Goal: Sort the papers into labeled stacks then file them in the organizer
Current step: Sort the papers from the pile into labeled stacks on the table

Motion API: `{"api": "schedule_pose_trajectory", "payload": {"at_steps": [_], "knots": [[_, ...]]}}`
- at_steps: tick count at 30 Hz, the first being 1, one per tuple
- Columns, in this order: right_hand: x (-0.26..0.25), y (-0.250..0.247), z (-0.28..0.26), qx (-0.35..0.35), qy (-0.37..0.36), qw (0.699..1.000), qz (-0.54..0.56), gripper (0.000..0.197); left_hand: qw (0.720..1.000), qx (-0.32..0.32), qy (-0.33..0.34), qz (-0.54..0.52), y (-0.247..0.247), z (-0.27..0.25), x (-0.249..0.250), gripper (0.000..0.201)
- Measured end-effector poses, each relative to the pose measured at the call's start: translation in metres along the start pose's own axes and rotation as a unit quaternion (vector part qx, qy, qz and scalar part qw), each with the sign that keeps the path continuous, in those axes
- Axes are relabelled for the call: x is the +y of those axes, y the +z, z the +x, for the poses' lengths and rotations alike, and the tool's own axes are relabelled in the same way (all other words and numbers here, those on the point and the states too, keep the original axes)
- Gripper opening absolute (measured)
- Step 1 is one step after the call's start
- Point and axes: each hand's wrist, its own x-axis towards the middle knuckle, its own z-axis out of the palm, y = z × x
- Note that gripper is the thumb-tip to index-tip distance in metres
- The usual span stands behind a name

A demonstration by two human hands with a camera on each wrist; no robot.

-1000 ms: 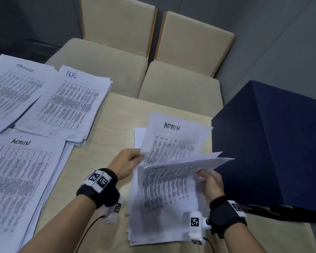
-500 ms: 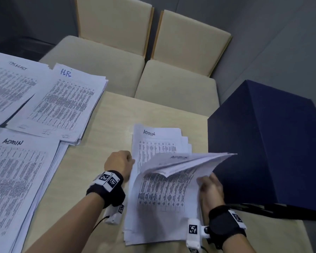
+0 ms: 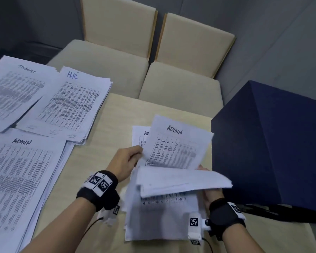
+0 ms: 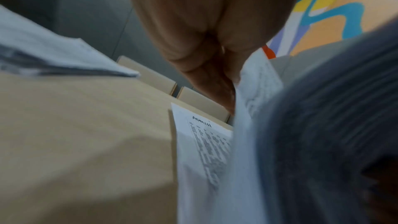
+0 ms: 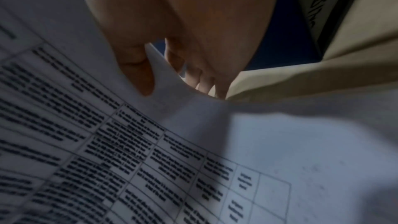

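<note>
Left hand (image 3: 125, 162) pinches the near edge of a white printed sheet headed ADMIN (image 3: 177, 148), tilted up off the loose pile of white printed papers (image 3: 161, 218) on the pale wooden table (image 3: 113, 128). Right hand (image 3: 211, 190) grips a curled bundle of white sheets (image 3: 182, 181), thumb on top, fingers beneath, just beside the dark navy box-shaped organizer (image 3: 274, 143). Left of that organizer, well apart, lie the HR-labeled stack (image 3: 69, 105), the ADMIN-labeled stack (image 3: 20, 181) and a third stack (image 3: 13, 92), its heading unreadable.
</note>
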Motion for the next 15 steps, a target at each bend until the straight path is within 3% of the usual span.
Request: {"api": "schedule_pose_trajectory", "payload": {"at_steps": [2, 5, 8, 12, 13, 15], "knots": [[-0.002, 0.0, 0.0, 0.01, 0.036, 0.999, 0.036, 0.031, 0.999, 0.005, -0.043, -0.032, 0.007, -0.002, -0.007, 0.028], [0.004, -0.002, -0.003, 0.059, -0.024, 0.998, -0.002, 0.024, 0.98, 0.105, -0.146, 0.086, 0.016, 0.0, -0.013, 0.006], [0.01, -0.003, -0.009, 0.073, -0.035, 0.997, -0.006, 0.017, 0.948, 0.1, -0.274, 0.125, 0.022, 0.003, -0.015, 0.021], [0.005, -0.007, -0.011, 0.053, -0.042, 0.997, 0.029, 0.028, 0.948, 0.072, -0.257, 0.173, 0.026, 0.011, -0.018, 0.027], [0.005, -0.007, -0.012, 0.057, -0.045, 0.997, 0.033, 0.022, 0.945, 0.058, -0.245, 0.208, 0.024, 0.013, -0.018, 0.027], [0.008, -0.012, -0.011, 0.041, -0.052, 0.997, 0.043, 0.052, 0.93, 0.025, -0.23, 0.286, 0.015, 0.015, -0.016, 0.025]]}}
